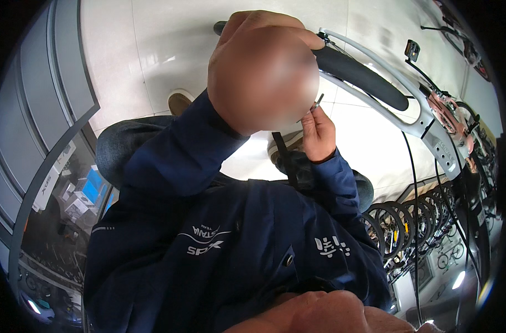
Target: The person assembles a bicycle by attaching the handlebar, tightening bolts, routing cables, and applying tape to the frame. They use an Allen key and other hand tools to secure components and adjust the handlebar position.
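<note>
My left hand [253, 41] is raised at the top middle, beside the rear of a pale grey bicycle frame [375, 53]. Its fingers are curled over, but a blur covers much of the hand and hides what is in it. A long black rounded part [364, 77], which looks like a tyre, runs between the frame tubes just right of that hand. Lower down, my right hand [320, 136] is closed, pinching a thin metal rod [318, 102] between thumb and fingers. The rod points up toward the left hand; its other end is hidden.
A pedal [413, 50] on its crank juts out at the upper right. Black cables [414, 194] hang below the frame. Several bicycle wheels [400, 222] stand in a row at right. At left is a glass case [69, 211] with boxes, beside grey panels [36, 100].
</note>
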`<state>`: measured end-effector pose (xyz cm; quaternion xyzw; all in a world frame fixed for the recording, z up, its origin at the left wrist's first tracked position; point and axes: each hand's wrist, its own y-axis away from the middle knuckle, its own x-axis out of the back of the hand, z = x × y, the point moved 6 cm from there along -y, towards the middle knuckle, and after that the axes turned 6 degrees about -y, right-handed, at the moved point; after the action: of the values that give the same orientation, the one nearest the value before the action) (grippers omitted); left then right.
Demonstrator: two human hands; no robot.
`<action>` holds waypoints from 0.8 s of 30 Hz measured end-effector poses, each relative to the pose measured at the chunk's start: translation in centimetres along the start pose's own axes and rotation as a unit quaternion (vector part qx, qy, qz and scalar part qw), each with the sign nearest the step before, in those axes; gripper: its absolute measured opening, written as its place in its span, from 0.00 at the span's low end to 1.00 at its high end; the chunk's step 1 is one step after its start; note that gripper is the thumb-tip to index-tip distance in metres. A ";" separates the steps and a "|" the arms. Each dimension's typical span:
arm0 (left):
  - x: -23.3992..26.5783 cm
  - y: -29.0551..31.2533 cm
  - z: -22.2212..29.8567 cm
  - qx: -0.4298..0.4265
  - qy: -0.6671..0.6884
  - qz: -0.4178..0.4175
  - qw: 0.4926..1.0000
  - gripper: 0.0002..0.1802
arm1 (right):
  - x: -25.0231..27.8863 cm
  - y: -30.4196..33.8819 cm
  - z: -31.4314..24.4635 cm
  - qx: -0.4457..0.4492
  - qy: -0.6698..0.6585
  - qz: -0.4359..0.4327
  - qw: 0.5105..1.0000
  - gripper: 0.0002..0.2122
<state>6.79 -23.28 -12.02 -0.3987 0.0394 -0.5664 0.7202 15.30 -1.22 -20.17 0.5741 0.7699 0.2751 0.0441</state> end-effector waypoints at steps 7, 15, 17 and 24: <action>0.6 -0.9 0.3 0.046 0.025 -0.028 0.998 0.12 | -0.9 -0.7 -0.3 0.018 0.000 -0.007 1.000 0.13; 0.7 -1.1 0.6 0.053 0.032 -0.021 0.998 0.12 | -1.1 -1.2 0.5 -0.011 0.024 -0.027 0.999 0.12; 0.5 -0.8 0.5 0.049 0.039 -0.007 0.998 0.12 | -1.1 -1.2 0.2 0.004 0.044 -0.032 0.999 0.12; 0.1 -0.2 0.1 0.027 0.039 0.024 0.999 0.12 | -1.4 -1.1 -0.5 0.001 0.079 -0.041 0.996 0.12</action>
<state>6.74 -23.32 -11.73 -0.3560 0.0617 -0.5649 0.7419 14.57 -2.86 -20.60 0.5180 0.7944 0.3170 -0.0064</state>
